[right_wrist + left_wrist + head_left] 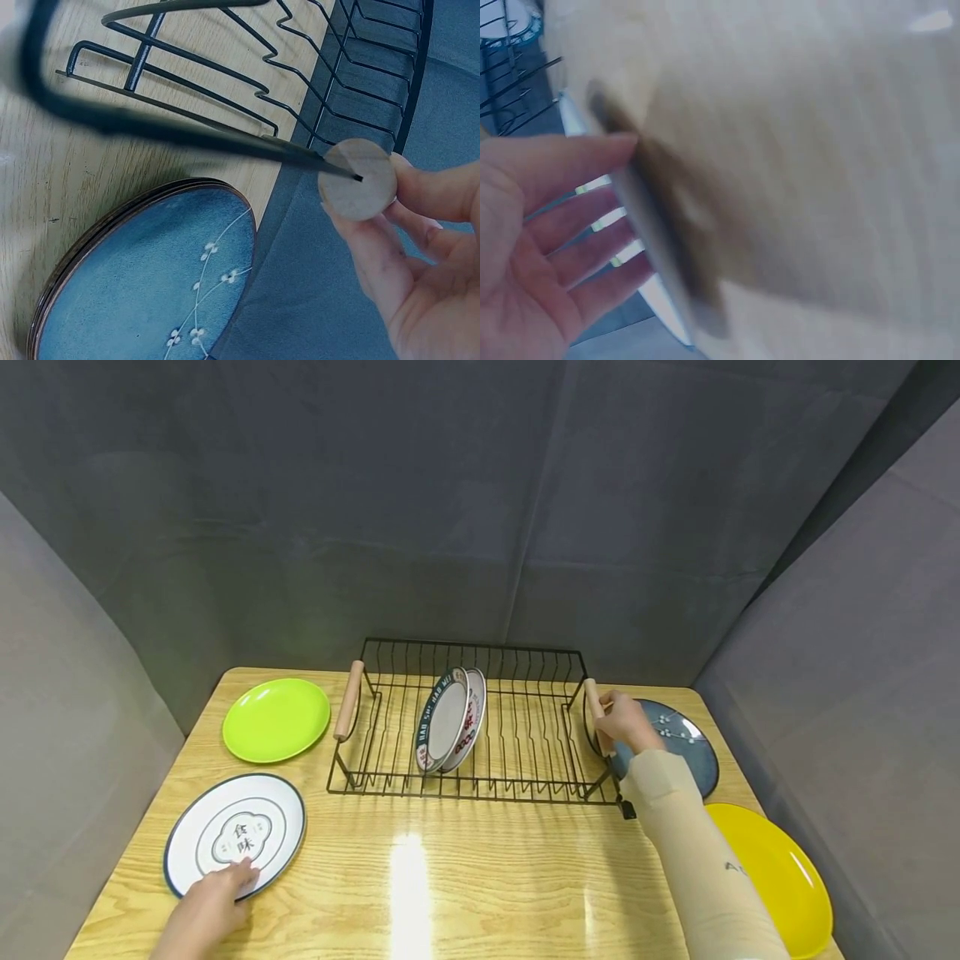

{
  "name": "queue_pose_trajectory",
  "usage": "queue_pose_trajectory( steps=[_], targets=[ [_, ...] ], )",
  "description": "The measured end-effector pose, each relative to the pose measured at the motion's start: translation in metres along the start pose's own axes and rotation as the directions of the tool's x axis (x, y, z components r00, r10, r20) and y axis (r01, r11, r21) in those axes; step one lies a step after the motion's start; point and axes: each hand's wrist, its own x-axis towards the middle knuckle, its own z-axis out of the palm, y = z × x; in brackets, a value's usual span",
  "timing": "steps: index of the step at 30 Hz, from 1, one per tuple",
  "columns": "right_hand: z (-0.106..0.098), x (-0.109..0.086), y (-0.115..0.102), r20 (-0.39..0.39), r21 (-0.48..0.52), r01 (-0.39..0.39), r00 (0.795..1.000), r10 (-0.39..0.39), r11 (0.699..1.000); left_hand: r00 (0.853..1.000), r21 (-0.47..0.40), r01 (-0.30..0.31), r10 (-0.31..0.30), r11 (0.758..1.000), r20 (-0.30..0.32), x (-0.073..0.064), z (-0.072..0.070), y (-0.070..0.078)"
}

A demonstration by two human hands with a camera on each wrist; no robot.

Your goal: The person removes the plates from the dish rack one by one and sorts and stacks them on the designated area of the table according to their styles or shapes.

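Note:
My left hand point(212, 900) is at the near right edge of a white plate point(185, 846) with a dark blue rim and characters in its middle. In the left wrist view the thumb lies at the rim and the other fingers reach over the plate's face, pinching it. My right hand point(628, 721) grips the right wooden handle point(358, 180) of a black wire dish rack point(472, 797). Two patterned plates stand tilted in the rack, the front one point(447, 727) partly covering the one behind point(478, 697).
A green plate point(276, 720) lies left of the rack, near its left wooden handle point(348, 700). On the right, a blue plate point(693, 756) with white blossoms lies partly behind my right hand and sleeve. A yellow plate point(780, 877) sits nearer. Grey cloth point(450, 510) surrounds the wooden table point(510, 868).

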Motion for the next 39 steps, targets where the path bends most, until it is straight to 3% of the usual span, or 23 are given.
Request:
queue_pose_trajectory(
  steps=[3,6,8,10,13,17,21,25,32,39],
  targets=[
    [0.0,0.0,0.0,0.003,-0.004,0.001,1.0,-0.001,1.0,0.996,-0.033,0.048,-0.046,0.998,0.075,0.007,-0.009,0.003],
    [-0.001,0.0,0.0,0.005,-0.008,0.004,1.0,-0.004,1.0,0.995,-0.052,0.072,-0.068,0.996,0.078,0.017,-0.019,0.01],
    [-0.001,0.001,0.001,0.007,-0.009,0.007,1.0,-0.007,1.0,0.997,-0.06,0.076,-0.075,0.995,0.027,0.025,-0.027,0.017],
    [0.0,0.001,0.001,0.006,-0.01,0.008,1.0,-0.008,1.0,0.995,-0.082,0.07,-0.075,0.994,-0.063,0.033,-0.034,0.027],
    [0.0,0.0,0.001,0.005,-0.006,0.008,1.0,-0.008,1.0,0.977,-0.118,0.073,-0.095,0.99,-0.191,0.046,-0.046,0.044],
    [0.001,0.0,0.001,0.004,-0.002,0.005,1.0,-0.005,1.0,0.956,-0.164,0.055,-0.1,0.985,-0.277,0.064,-0.062,0.066],
    [0.0,-0.001,0.0,0.003,0.003,0.001,1.0,-0.001,1.0,0.944,-0.204,-0.03,-0.04,0.979,-0.329,0.087,-0.073,0.085],
    [0.0,-0.001,0.0,0.005,0.012,0.001,1.0,-0.001,1.0,0.942,-0.237,-0.113,0.028,0.965,-0.335,0.113,-0.079,0.101],
    [0.0,0.001,0.0,0.005,0.012,0.001,1.0,-0.002,1.0,0.964,-0.274,-0.17,0.102,0.947,-0.245,0.154,-0.079,0.133],
    [-0.001,-0.001,-0.003,0.009,0.005,0.004,1.0,-0.004,1.0,0.956,-0.204,-0.217,0.165,0.955,-0.243,0.186,-0.068,0.166]
  ],
)
